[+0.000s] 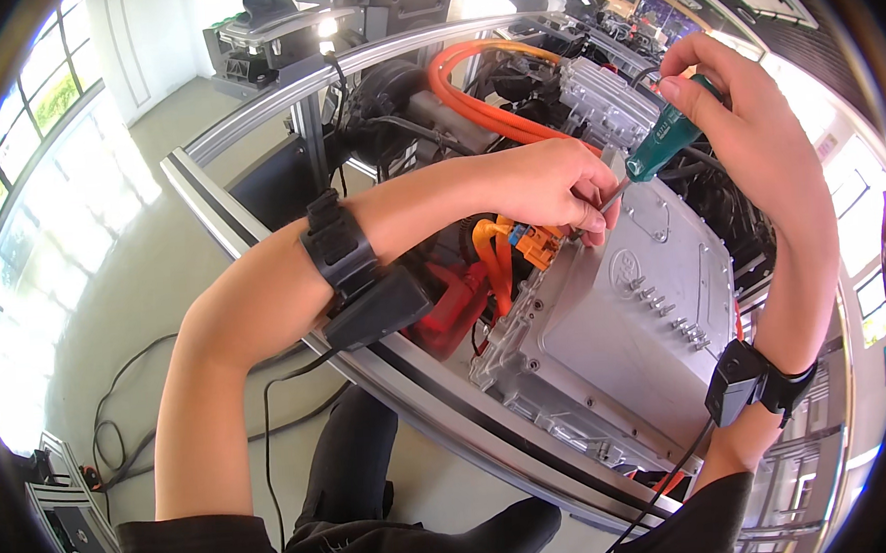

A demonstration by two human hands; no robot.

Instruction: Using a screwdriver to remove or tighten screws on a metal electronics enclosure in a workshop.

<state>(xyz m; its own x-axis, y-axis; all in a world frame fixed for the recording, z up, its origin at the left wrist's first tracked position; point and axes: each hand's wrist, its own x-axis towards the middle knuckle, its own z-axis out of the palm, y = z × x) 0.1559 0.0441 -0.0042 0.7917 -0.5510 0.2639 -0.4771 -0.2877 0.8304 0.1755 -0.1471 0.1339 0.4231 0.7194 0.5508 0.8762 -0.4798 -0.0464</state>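
My right hand (744, 100) is closed around the green handle of a screwdriver (668, 137), which slants down to the left. Its metal shaft runs in between the fingertips of my left hand (568, 185), which pinch it close to the lower end. The tip is hidden by those fingers. Beneath them lies the near left edge of a silver metal housing (606, 318). Just beside my left fingertips, an orange connector (535, 244) with a blue piece joins thick orange cables (492, 264) at the housing's side.
Several bolts (670, 313) stand in a row on the housing's cover. An aluminium frame rail (440, 407) runs between my body and the housing. A red part (450, 311) sits below my left forearm. Orange hoses (463, 90) arch behind it. Black cables (132, 453) lie on the floor.
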